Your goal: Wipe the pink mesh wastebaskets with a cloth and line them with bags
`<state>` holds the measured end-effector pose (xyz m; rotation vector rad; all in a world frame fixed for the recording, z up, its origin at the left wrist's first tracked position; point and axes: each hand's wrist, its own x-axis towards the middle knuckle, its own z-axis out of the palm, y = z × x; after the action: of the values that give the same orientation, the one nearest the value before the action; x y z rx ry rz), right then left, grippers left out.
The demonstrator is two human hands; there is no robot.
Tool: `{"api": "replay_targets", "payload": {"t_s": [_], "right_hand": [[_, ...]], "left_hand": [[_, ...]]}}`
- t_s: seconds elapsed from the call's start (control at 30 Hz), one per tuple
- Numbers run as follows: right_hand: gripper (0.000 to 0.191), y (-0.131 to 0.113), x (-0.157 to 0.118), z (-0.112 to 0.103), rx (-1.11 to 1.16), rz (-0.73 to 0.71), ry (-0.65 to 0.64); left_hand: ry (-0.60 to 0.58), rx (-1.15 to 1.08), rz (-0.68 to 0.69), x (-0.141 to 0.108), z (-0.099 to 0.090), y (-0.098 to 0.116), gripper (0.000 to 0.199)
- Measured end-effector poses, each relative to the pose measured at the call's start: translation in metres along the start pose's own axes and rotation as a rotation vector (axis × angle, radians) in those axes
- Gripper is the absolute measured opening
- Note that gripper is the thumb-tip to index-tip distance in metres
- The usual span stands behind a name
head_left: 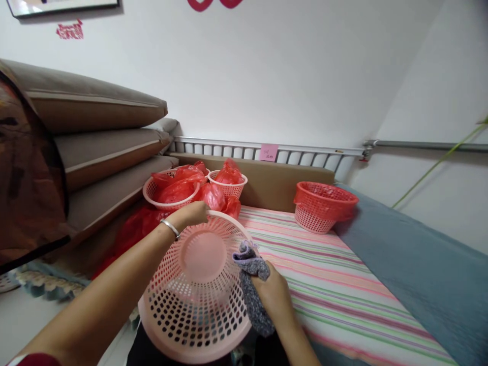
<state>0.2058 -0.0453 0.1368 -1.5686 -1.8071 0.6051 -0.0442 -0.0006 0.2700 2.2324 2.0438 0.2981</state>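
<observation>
A pink plastic wastebasket (203, 254) with perforated sides is tilted in front of me, its inside and round solid bottom facing me. My left hand (195, 213), with a silver bangle on the wrist, is closed on the basket's far rim. In my right hand (272, 287) is a bunched grey cloth (251, 264) with purple edging, touching the basket's right side. Some of the right fingers are hidden by the cloth.
Pink baskets with red plastic bags (175, 190) stand at the back left, near stacked cushions (114, 142). A red-lined basket (324, 203) sits at the right on a striped sheet (343, 284). Behind runs a radiator (297, 157) with a pink note (269, 152).
</observation>
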Motion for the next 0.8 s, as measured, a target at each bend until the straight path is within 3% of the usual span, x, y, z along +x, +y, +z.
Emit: {"api": "replay_targets", "payload": {"t_s": [0.13, 0.27, 0.4, 0.6, 0.7, 0.8], "right_hand": [[0.014, 0.003, -0.008, -0.006, -0.023, -0.02, -0.022], [0.018, -0.004, 0.013, -0.049, -0.129, -0.121, 0.002], [0.02, -0.019, 0.04, -0.086, -0.294, -0.197, 0.084], [0.014, -0.018, 0.044, -0.072, -0.44, -0.189, 0.068], [0.016, -0.007, 0.045, -0.062, -0.431, -0.14, 0.107], [0.017, 0.005, 0.047, -0.056, -0.416, -0.061, 0.111]], "left_hand": [[0.028, 0.016, -0.027, -0.022, 0.005, 0.002, 0.014], [0.072, 0.011, 0.002, -0.035, -0.007, 0.013, 0.019], [0.077, 0.039, 0.065, -0.019, -0.013, 0.032, 0.019], [0.003, 0.052, 0.147, 0.02, 0.03, 0.058, 0.011], [0.004, 0.037, 0.093, 0.033, 0.04, 0.053, 0.017], [0.0, 0.006, 0.014, 0.038, 0.038, 0.038, 0.019]]}}
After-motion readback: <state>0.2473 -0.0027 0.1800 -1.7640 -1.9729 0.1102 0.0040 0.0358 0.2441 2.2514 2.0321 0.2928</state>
